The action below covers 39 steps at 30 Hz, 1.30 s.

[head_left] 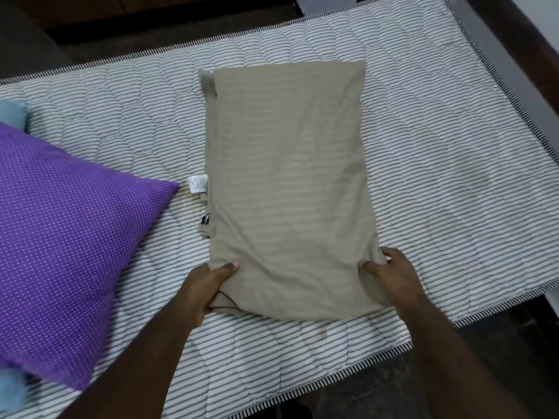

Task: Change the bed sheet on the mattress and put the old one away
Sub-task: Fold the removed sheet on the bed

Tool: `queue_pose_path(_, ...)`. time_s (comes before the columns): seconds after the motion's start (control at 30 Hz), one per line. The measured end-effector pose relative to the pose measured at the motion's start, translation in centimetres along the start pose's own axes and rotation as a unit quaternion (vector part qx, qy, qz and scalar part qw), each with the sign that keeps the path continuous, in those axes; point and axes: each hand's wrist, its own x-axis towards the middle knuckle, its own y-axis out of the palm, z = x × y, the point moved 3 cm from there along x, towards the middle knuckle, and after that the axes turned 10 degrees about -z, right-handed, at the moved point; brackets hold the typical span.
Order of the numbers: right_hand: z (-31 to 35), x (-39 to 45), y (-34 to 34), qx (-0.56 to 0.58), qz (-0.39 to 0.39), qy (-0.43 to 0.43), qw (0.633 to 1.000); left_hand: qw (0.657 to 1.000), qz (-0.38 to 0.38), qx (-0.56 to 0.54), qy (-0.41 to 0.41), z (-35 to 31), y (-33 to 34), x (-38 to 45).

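Sheet (287,182), beige and folded into a flat rectangle, lies on the bare striped mattress (438,152) beside a purple pillow (69,237). The left hand (208,288) and right hand (390,273) each grip a near corner, thumbs on top. It looks light, soft and floppy, so it probably needs lifting from both corners or supporting underneath to stop the folds slumping.

The sheet (287,189) is matt beige cloth, soft and lightly creased, with faint woven stripes. Under it the mattress (438,176) shows quilted, striped cloth, matt and puckered. Left of the sheet, the pillow (69,237) is smooth purple cloth dotted white.
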Motion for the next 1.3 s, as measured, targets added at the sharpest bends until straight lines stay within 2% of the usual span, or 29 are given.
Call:
queue_pose_path(0.13,1.2,-0.1,-0.1,0.026,-0.009,-0.002,1.0,0.999,-0.04,-0.018,0.027,-1.2,-0.5,1.1)
queue_pose_path(0.23,2.6,-0.1,0.3,0.042,-0.001,-0.022,0.999,0.984,-0.136,0.04,0.112,-4.0,-0.8,2.6)
queue_pose_path(0.3,4.3,0.5,0.4,0.042,-0.005,-0.03,0.999,0.973,-0.157,0.054,0.157,-6.8,-0.7,3.3)
queue_pose_path(0.5,12.6,6.1,1.4,0.074,-0.027,-0.093,0.993,0.96,-0.142,0.061,0.235,-17.0,1.8,6.3)
queue_pose_path(0.67,20.5,14.4,2.7,0.188,0.011,-0.081,0.979,0.951,-0.147,0.087,0.256,-24.6,5.3,10.1)
queue_pose_path(0.8,27.2,21.9,3.6,0.179,0.012,-0.141,0.974,0.933,-0.202,0.118,0.272,-30.3,7.4,13.6)
queue_pose_path(0.87,29.8,24.5,4.4,0.183,0.034,-0.153,0.97,0.94,-0.206,0.099,0.253,-32.5,8.3,15.2)
queue_pose_path(0.97,31.7,27.2,5.5,0.246,0.096,-0.108,0.958,0.959,-0.17,0.036,0.223,-34.2,9.8,17.3)
queue_pose_path(1.07,31.4,28.8,6.2,0.265,0.12,-0.075,0.954,0.964,-0.179,0.022,0.195,-34.4,9.7,19.2)
queue_pose_path(1.13,30.3,29.2,6.1,0.243,0.08,-0.097,0.962,0.944,-0.229,0.056,0.231,-34.5,8.6,19.6)
queue_pose_path(1.2,29.5,29.2,5.7,0.187,0.02,-0.151,0.971,0.899,-0.288,0.142,0.297,-34.8,7.7,19.6)
queue_pose_path(1.27,29.4,28.6,5.3,0.186,-0.013,-0.189,0.964,0.866,-0.301,0.195,0.348,-35.2,7.8,18.8)
queue_pose_path(1.3,29.6,28.2,5.1,0.222,-0.006,-0.196,0.955,0.859,-0.299,0.198,0.365,-35.3,8.0,18.3)
